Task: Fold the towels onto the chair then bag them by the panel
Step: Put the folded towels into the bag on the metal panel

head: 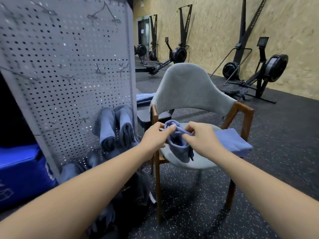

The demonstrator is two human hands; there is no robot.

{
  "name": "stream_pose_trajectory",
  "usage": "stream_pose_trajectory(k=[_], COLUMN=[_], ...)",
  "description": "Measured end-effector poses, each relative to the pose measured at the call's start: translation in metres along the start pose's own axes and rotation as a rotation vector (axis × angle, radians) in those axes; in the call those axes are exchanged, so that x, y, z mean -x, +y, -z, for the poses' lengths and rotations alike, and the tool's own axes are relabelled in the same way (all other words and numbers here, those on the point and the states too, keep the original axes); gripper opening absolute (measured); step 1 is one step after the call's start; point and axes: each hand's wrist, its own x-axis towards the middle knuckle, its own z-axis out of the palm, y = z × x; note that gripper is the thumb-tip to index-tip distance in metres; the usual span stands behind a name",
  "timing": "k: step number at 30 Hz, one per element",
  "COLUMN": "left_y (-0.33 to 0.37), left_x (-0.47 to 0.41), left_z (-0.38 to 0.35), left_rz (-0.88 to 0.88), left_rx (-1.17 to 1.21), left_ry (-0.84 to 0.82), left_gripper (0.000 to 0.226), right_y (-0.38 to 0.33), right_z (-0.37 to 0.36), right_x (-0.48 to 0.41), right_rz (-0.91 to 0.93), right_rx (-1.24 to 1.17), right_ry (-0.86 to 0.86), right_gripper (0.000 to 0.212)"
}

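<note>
Both forearms reach forward; left hand (155, 138) and right hand (202, 141) each pinch the bunched blue towel (178, 144) between them, above the chair (198, 162) seat. Right of the grip, 1 folded towel (231, 140) lies on the seat; left of it, 2 hung towels (112, 128) drape on the panel (69, 66).

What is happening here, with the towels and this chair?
A person is working on a crumpled blue towel, gripping it with the left hand and the right hand above the seat of the grey chair. It is not folded yet. One folded towel already lies on the right side of the seat, overhanging its edge. More hanging towels are on the perforated panel at the left, and what looks like a dark bag sits on the floor below them.
</note>
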Motion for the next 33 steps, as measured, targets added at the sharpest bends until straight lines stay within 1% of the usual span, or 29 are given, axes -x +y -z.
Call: stream_pose_trajectory(k=[4,6,8,9,11,13,14,15,16,17,18,20,21,23,26,27,29,30,32,33], left_y=[0.0,-0.001,0.003,0.006,0.013,0.018,0.02,0.02,0.021,0.022,0.022,0.022,0.021,0.015,0.001,-0.002,-0.006,-0.008,-0.009,-0.01], left_x=[-0.001,0.0,0.003,0.005,0.009,0.014,0.016,0.018,0.021,0.025,0.028,0.035,0.038,0.042,0.042,0.043,0.046,0.047,0.054,0.056], left_z=[0.023,0.033,0.044,0.051,0.068,0.086,0.095,0.103,0.11,0.117,0.122,0.132,0.137,0.149,0.174,0.185,0.201,0.209,0.226,0.234], left_rz=[0.07,0.036,-0.047,-0.083,-0.131,-0.181,-0.209,-0.233,-0.248,-0.259,-0.26,-0.247,-0.236,-0.226,-0.218,-0.214,-0.157,-0.114,-0.029,0.023], left_rx=[0.142,0.086,-0.055,-0.087,-0.055,-0.053,-0.063,-0.065,-0.065,-0.073,-0.076,-0.062,-0.054,-0.069,-0.215,-0.246,-0.256,-0.271,-0.328,-0.317], left_ry=[-0.025,-0.023,-0.006,-0.012,-0.042,-0.076,-0.096,-0.121,-0.141,-0.15,-0.142,-0.103,-0.077,0.005,0.221,0.264,0.262,0.248,0.203,0.156], left_gripper=[0.018,0.009,0.01,0.01,0.01,0.011,0.011,0.011,0.01,0.009,0.008,0.008,0.009,0.015,0.025,0.025,0.02,0.022,0.038,0.043], right_y=[-0.025,-0.035,-0.042,-0.044,-0.046,-0.046,-0.047,-0.047,-0.048,-0.052,-0.057,-0.071,-0.079,-0.096,-0.121,-0.129,-0.146,-0.154,-0.174,-0.184], right_z=[-0.02,-0.027,-0.029,-0.029,-0.028,-0.026,-0.025,-0.024,-0.024,-0.025,-0.027,-0.034,-0.04,-0.053,-0.072,-0.078,-0.086,-0.09,-0.101,-0.107], right_x=[0.008,0.011,0.013,0.012,0.008,0.001,-0.003,-0.008,-0.013,-0.018,-0.022,-0.025,-0.026,-0.028,-0.032,-0.033,-0.036,-0.038,-0.042,-0.043], right_rz=[0.054,0.085,0.11,0.124,0.168,0.18,0.17,0.164,0.171,0.189,0.212,0.245,0.264,0.3,0.317,0.32,0.318,0.317,0.321,0.319], right_rx=[-0.086,-0.122,-0.167,-0.192,-0.225,-0.284,-0.317,-0.336,-0.336,-0.329,-0.326,-0.322,-0.327,-0.323,-0.297,-0.28,-0.244,-0.233,-0.205,-0.191], right_ry=[-0.066,-0.106,-0.149,-0.153,-0.087,0.017,0.039,0.031,-0.011,-0.079,-0.155,-0.271,-0.291,-0.253,-0.186,-0.175,-0.171,-0.169,-0.167,-0.166], right_gripper=[0.009,0.011,0.015,0.017,0.02,0.015,0.015,0.024,0.036,0.043,0.041,0.023,0.023,0.027,0.039,0.046,0.056,0.054,0.051,0.051])
